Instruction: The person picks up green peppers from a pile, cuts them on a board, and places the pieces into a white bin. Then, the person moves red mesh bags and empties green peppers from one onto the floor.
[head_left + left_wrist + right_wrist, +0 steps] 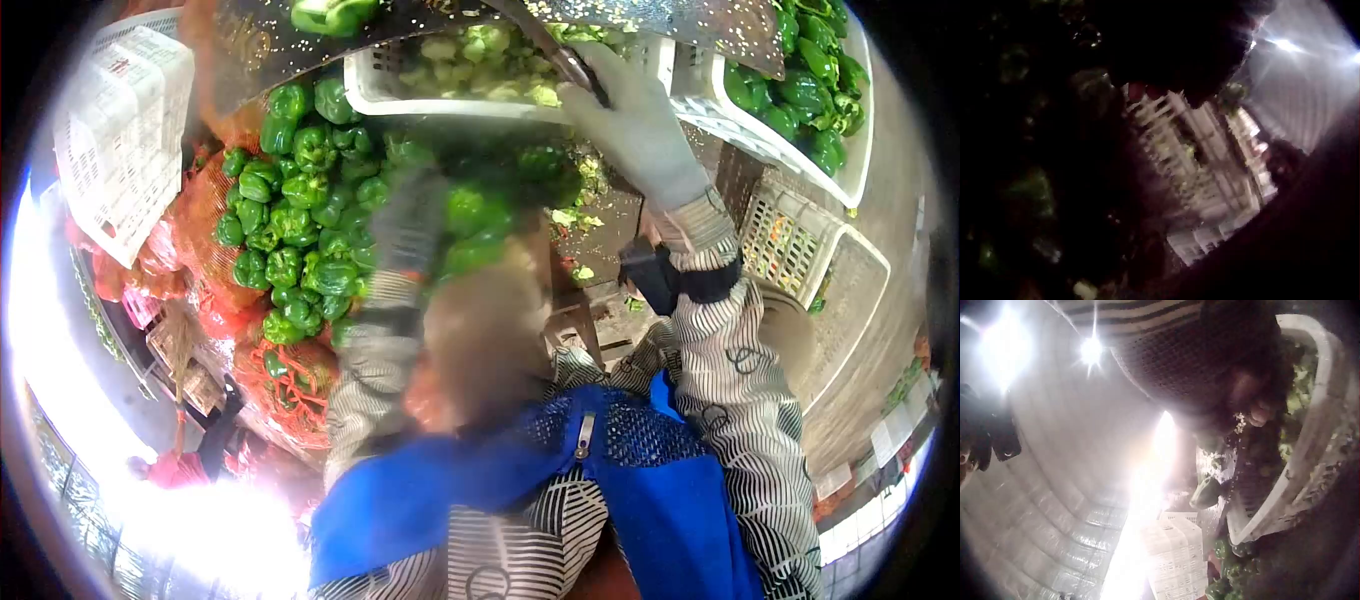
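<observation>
In the head view my gloved right hand (640,130) grips the handle of a dark, curved knife (535,32), which reaches over a white crate (450,107) of pale green pepper scraps (480,60). My gloved left hand (408,220) is a grey blur over a heap of whole green bell peppers (310,205). Its fingers do not show clearly, and the left wrist view is mostly dark, with a dim pepper (1035,194) at its left. On the seed-strewn board (420,22) at the top lies a green pepper (333,14), seen too in the right wrist view.
More green peppers (805,90) fill a white crate at the upper right. Below it stands another crate (850,270). Stacked white crates (130,130) and red mesh sacks (200,240) are on the left. A person in red (178,470) is farther off.
</observation>
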A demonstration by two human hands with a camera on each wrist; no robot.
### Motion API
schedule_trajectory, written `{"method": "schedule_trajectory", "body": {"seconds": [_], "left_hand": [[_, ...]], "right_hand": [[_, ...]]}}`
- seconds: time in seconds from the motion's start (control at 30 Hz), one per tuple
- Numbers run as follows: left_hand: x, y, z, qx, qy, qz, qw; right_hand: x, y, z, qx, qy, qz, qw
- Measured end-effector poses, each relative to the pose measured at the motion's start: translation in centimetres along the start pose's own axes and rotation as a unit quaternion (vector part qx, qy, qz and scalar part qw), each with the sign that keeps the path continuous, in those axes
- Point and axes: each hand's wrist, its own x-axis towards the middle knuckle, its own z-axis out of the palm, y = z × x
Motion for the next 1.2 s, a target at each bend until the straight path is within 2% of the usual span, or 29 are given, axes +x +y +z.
{"method": "schedule_trajectory", "body": {"seconds": [0.03,0.1,0.13,0.17,0.23,0.3,0.33,0.43,0.5,0.57,0.6,0.63,0.7,0.83,0.9,0.97,1.03,1.07,1.1,1.13,1.17,1.2], "left_hand": [[-0.6,1.9,0.9,0.023,-0.136,-0.104,0.985],[-1.7,-0.7,6.8,0.081,-0.171,-0.097,0.977],[-1.7,-1.7,8.4,0.118,-0.205,-0.1,0.966],[-1.8,-2.5,9.9,0.147,-0.235,-0.106,0.955],[-1.9,-3.4,11.5,0.17,-0.273,-0.117,0.94],[-2.4,-3.8,11.5,0.163,-0.281,-0.127,0.937],[-2.5,-3.7,11.1,0.145,-0.273,-0.136,0.941],[-2.6,-2.6,7.9,0.039,-0.208,-0.175,0.961],[-2.0,-0.5,4.2,-0.083,-0.117,-0.191,0.971],[-1.0,0.2,1.3,-0.224,0.005,-0.155,0.962],[0.9,4.2,-2.0,-0.112,0.074,-0.126,0.983],[2.4,5.4,-3.5,-0.112,0.079,-0.123,0.983],[5.2,6.5,-6.0,-0.147,0.151,-0.034,0.977],[11.6,9.1,-7.5,-0.159,0.174,0.021,0.972],[14.2,10.1,-7.8,-0.166,0.165,0.04,0.971],[16.5,11.2,-7.7,-0.176,0.154,0.058,0.971],[18.7,10.9,-6.6,-0.18,0.149,0.067,0.97],[19.7,9.5,-5.2,-0.362,0.188,0.046,0.912],[20.4,8.7,-4.5,-0.53,0.219,0.024,0.819],[20.9,8.6,-4.8,-0.688,0.175,-0.065,0.701],[20.9,8.3,-4.6,-0.687,0.175,-0.066,0.702],[21.0,7.8,-4.2,-0.457,0.245,-0.033,0.855]], "right_hand": [[-0.8,0.4,0.2,0.0,-0.001,-0.002,1.0],[-2.3,1.1,0.5,-0.042,0.034,-0.002,0.999],[-3.0,0.2,0.2,0.04,0.005,0.084,0.996],[-3.8,-0.2,0.1,0.035,0.008,0.079,0.996],[-4.2,-0.4,0.0,0.024,0.002,0.114,0.993],[-4.5,-1.0,-0.2,-0.005,0.044,0.075,0.996],[-4.5,0.3,0.2,0.047,0.044,0.072,0.995],[-3.6,-0.7,0.4,0.085,0.079,0.048,0.992],[-3.2,-1.2,0.1,0.078,0.066,0.06,0.993],[-2.9,-1.4,0.2,0.086,0.005,0.058,0.995],[-2.3,-1.2,0.3,0.087,0.006,0.054,0.995],[-1.0,-0.9,0.5,0.026,-0.042,0.036,0.998],[1.6,-0.6,0.6,-0.096,-0.134,0.005,0.986],[5.9,-3.0,-0.3,-0.097,-0.137,0.005,0.986],[7.4,-0.9,0.6,-0.105,-0.054,-0.002,0.993],[8.6,-2.6,-1.0,-0.098,-0.086,0.051,0.99],[8.2,-5.2,-1.9,-0.077,-0.082,0.027,0.993],[7.8,-6.0,-1.7,-0.054,-0.081,0.005,0.995],[7.4,-6.3,-0.9,-0.052,-0.081,0.005,0.995],[7.0,-6.4,0.1,-0.046,-0.049,-0.018,0.998],[6.6,-6.3,1.2,-0.04,-0.016,-0.041,0.998],[6.2,-6.0,2.6,-0.052,-0.009,-0.042,0.998]]}}
